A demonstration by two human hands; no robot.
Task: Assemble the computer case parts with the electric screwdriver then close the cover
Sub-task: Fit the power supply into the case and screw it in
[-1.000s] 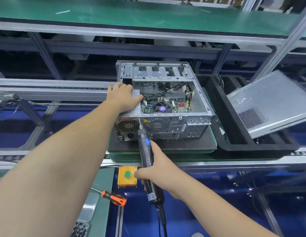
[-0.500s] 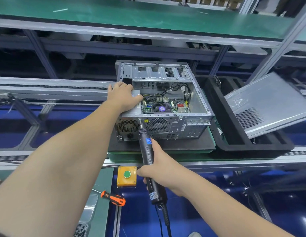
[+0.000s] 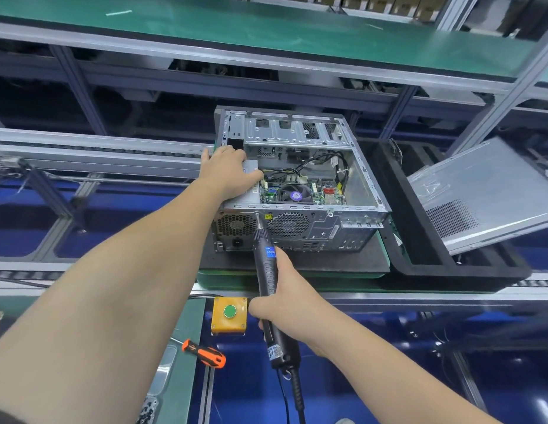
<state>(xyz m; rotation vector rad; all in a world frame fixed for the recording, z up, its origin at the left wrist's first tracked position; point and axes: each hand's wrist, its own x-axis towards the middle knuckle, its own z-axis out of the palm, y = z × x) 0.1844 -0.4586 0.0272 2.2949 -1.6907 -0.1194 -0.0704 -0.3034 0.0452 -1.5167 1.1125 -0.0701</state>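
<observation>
Driving a screw at the rear top edge of the open computer case (image 3: 300, 185) with the electric screwdriver (image 3: 268, 276).

Right hand (image 3: 285, 304) has its grip clenched round the black barrel of the electric screwdriver, forefinger laid up along it, the bit tip touching the case's rear panel just beside the fan grille. Left hand (image 3: 228, 175) rests with straight fingers pressed flat on the silver power supply (image 3: 251, 191) in the near-left corner of the case, grasping nothing. Inside, the motherboard and CPU fan (image 3: 294, 195) show. The case lies on its side on a black foam pad (image 3: 343, 261) on the conveyor. Just to its right a black foam tray (image 3: 425, 255) carries the tilted grey side cover (image 3: 486, 194). Nearer, a yellow box with a green button (image 3: 229, 313) sits at the desk (image 3: 181, 387) edge, an orange-handled screwdriver (image 3: 205, 353) lying on the desk beside it.
</observation>
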